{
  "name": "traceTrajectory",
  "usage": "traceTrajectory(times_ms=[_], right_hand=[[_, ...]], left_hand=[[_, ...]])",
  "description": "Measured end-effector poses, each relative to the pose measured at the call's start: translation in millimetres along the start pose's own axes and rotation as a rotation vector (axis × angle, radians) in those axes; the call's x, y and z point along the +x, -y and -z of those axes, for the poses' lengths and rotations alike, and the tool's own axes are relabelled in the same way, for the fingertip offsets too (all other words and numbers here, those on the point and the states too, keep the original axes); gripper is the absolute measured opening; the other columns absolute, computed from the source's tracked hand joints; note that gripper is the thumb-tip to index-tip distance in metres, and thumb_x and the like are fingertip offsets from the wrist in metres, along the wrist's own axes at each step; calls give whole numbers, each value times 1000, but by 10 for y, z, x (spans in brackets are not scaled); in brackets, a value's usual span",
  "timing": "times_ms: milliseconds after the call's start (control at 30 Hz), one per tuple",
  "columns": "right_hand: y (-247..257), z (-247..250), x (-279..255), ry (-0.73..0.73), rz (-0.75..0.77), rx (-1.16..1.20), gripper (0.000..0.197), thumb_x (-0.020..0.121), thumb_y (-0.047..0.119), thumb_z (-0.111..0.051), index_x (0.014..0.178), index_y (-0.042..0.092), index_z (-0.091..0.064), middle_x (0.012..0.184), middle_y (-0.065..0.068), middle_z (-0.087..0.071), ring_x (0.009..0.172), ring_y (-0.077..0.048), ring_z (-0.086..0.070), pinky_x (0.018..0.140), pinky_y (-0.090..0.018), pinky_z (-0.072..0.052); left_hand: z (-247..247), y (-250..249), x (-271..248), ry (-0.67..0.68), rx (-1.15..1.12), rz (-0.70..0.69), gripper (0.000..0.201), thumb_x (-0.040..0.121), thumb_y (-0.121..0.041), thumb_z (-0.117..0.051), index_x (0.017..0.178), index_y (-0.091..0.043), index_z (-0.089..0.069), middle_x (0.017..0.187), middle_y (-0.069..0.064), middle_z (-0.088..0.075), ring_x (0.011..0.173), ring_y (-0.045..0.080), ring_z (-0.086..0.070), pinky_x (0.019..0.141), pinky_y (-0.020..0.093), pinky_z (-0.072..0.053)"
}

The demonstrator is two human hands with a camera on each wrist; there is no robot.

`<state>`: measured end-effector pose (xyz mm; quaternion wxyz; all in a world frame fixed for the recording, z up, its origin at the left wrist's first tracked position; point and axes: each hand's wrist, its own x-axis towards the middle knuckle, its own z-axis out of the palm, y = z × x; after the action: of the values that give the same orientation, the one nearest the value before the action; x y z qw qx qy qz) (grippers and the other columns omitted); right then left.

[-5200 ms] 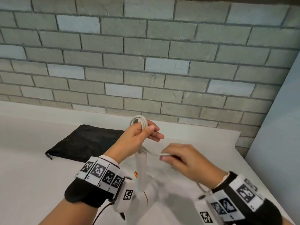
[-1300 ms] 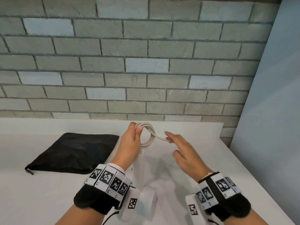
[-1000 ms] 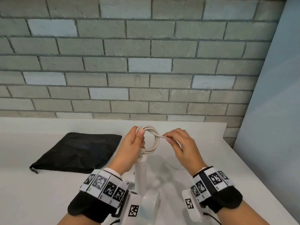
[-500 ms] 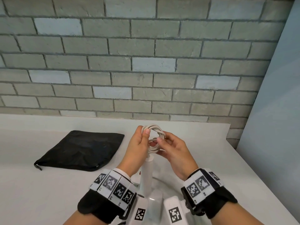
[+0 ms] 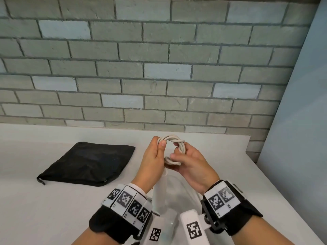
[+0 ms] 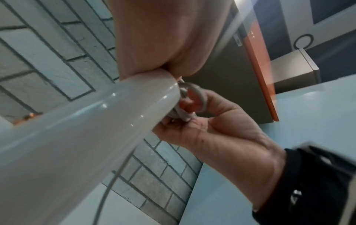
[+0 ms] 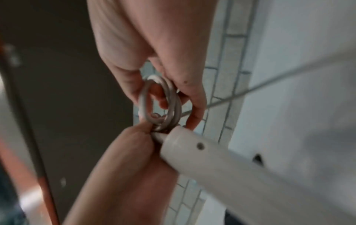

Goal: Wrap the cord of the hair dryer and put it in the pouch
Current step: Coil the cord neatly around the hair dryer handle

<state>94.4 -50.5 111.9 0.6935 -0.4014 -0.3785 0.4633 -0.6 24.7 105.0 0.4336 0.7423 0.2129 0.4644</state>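
Note:
The white cord of the hair dryer is wound into a small coil above the table. My left hand pinches the coil's left side with thumb and fingers. My right hand grips the coil's right and lower part, fingers curled through the loop. The white hair dryer handle hangs down from the coil between my wrists; its glossy shaft fills the left wrist view. A loose stretch of cord trails off to the side. The black pouch lies flat on the table to the left.
A white table runs to a grey brick wall behind. A pale blue panel stands along the table's right edge.
My right hand has come in from the right and closed on the coil beside the left hand. The coil has gained turns and the loose cord has shortened.

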Motion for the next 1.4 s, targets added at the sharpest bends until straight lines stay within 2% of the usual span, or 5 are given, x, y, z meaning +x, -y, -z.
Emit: traceTrajectory(times_ms=[300,567,800,1067,1400], right_hand=[[29,198,-115,-138,-81,-587,19,82,-8,-49,72,6,-57,76,-12,-59,74,-24,-61,66,-33,-56],[20,491,-280,-120,53,197,13,83,7,-47,85,3,-59,59,-3,-47,54,-15,-54,74,-35,-57],[154,772,-347,-180,137,-829,20,87,17,-57,71,14,-68,52,6,-51,48,-8,-43,45,-15,-35],[203,926,-483,-87,100,-804,22,92,8,-47,95,10,-68,39,14,-48,40,-3,-40,42,-10,-30],[79,951,-305,112,43,-1032,34,91,1,-45,99,28,-63,69,12,-60,61,-1,-50,66,-14,-40]], left_hand=[[3,105,95,-113,32,71,24,97,-30,-32,84,-13,-45,71,-5,-47,66,10,-44,64,26,-38],[20,171,279,-209,-36,188,26,98,-32,-30,88,-12,-44,74,-1,-47,68,14,-46,69,33,-39],[10,197,319,-215,-2,164,25,98,-29,-30,87,-11,-43,70,-3,-41,65,12,-40,60,27,-35],[48,219,369,-205,26,207,30,98,-31,-28,104,-8,-46,107,12,-45,89,20,-47,88,38,-41],[83,128,340,-89,-134,265,28,99,-32,-27,81,-15,-41,74,-3,-47,56,13,-44,51,20,-37]])
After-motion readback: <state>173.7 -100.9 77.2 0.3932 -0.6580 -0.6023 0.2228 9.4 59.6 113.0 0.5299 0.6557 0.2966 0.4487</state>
